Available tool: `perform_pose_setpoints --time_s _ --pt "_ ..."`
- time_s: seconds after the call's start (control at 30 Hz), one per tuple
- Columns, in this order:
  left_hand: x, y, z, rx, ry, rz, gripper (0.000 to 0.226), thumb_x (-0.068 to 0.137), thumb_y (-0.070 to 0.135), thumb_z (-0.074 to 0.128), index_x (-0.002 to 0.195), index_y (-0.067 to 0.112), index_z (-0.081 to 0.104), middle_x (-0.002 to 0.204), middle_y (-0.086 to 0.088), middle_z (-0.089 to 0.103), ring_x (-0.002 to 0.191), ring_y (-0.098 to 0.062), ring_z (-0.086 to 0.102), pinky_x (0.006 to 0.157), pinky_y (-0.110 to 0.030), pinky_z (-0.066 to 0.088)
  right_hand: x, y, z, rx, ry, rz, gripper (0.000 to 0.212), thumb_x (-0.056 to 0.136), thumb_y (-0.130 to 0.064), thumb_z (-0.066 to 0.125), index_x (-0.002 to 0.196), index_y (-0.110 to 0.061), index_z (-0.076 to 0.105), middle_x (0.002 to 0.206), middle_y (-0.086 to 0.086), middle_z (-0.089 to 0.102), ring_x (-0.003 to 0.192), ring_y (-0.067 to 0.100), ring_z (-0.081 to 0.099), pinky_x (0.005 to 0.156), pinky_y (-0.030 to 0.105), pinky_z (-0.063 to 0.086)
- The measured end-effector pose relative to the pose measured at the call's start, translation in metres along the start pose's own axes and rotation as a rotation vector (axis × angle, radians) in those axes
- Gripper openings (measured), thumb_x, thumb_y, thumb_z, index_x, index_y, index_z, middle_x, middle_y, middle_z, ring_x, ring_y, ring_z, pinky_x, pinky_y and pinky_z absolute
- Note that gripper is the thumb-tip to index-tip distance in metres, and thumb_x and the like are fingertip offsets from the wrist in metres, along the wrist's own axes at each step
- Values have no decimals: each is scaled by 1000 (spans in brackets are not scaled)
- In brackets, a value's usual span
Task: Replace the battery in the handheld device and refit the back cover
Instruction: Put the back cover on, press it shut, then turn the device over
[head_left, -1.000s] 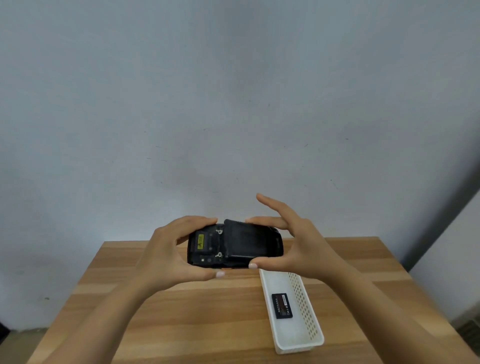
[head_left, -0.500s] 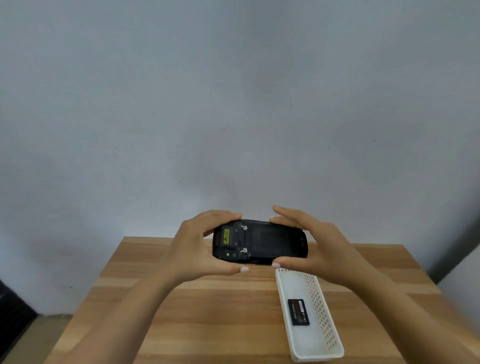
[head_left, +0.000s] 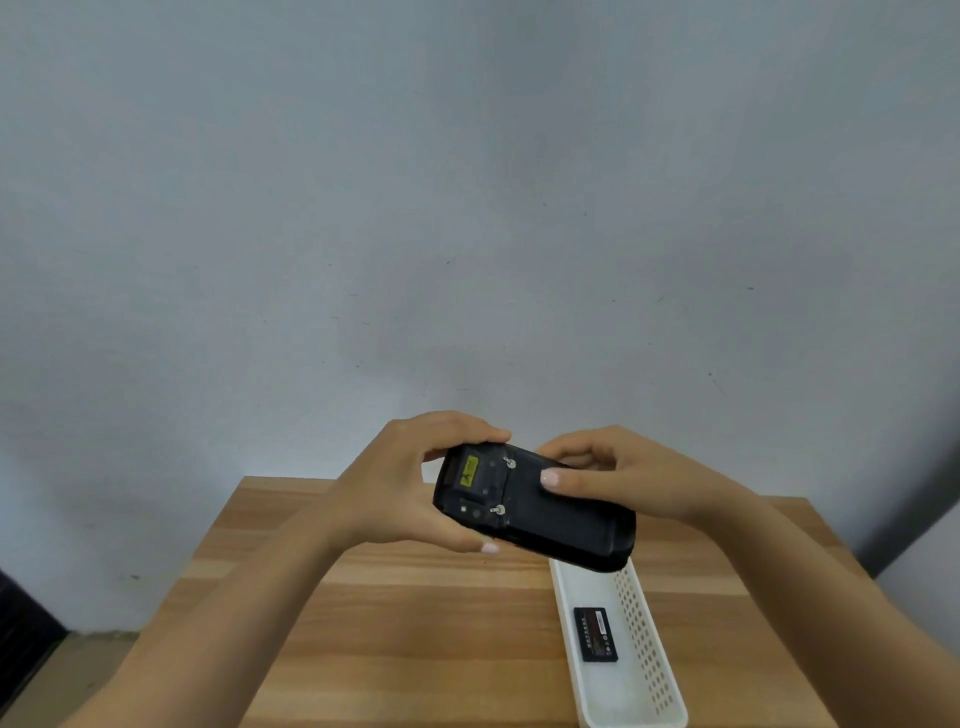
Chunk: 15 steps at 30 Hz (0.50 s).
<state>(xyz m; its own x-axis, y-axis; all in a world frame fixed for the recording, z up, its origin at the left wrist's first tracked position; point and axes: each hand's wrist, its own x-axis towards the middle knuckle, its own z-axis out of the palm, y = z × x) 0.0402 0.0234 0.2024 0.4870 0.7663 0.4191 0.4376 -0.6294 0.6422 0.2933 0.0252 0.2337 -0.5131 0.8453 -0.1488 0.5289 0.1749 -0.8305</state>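
Note:
I hold a black handheld device (head_left: 535, 512) above the table, its back facing me and its right end tilted down. My left hand (head_left: 400, 488) grips its left end, where a yellow label and two silver screws show. The back cover (head_left: 561, 519) lies flat on the device. My right hand (head_left: 618, 480) is at the far side of the device with the thumb tip pressed on the cover. A black battery (head_left: 596, 635) lies in the white tray (head_left: 652, 670) below.
The wooden table (head_left: 395, 623) stands against a pale wall. The long perforated white tray sits at its right, running toward me. A dark object edges in at the far left below the table.
The back cover, raised at one edge a second ago, now lies flat. The device has tilted, right end down. My right hand shifted from gripping the right end to pressing its thumb on the cover.

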Motion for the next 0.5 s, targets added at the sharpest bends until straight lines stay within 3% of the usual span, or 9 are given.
perform_pose_setpoints --time_s 0.1,0.2,0.37,0.5 --pt "6 3 -4 38 -46 25 82 48 29 98 123 29 63 113 16 66 112 -9 63 97 -18 47 2 0 4 57 -26 -23 24 91 -35 66 113 -24 70 102 4 77 86 15 74 71 25 55" --pt "10 6 -14 61 -32 21 89 51 29 97 131 31 58 125 18 63 122 -3 57 103 -15 41 1 5 11 218 81 -49 25 89 -34 68 111 -24 71 102 4 77 88 17 74 73 27 56" --pt "6 21 -7 49 267 -61 94 71 37 85 148 39 32 148 26 41 137 8 35 113 -22 30 1 1 26 622 386 -117 28 87 -30 70 112 -16 69 104 7 77 94 25 74 76 34 58" --pt "2 44 26 43 221 -54 122 62 55 84 154 36 5 159 27 10 145 9 10 113 -6 14 3 -16 30 735 576 -128 23 91 -22 64 113 -13 66 102 7 77 93 22 74 72 30 60"
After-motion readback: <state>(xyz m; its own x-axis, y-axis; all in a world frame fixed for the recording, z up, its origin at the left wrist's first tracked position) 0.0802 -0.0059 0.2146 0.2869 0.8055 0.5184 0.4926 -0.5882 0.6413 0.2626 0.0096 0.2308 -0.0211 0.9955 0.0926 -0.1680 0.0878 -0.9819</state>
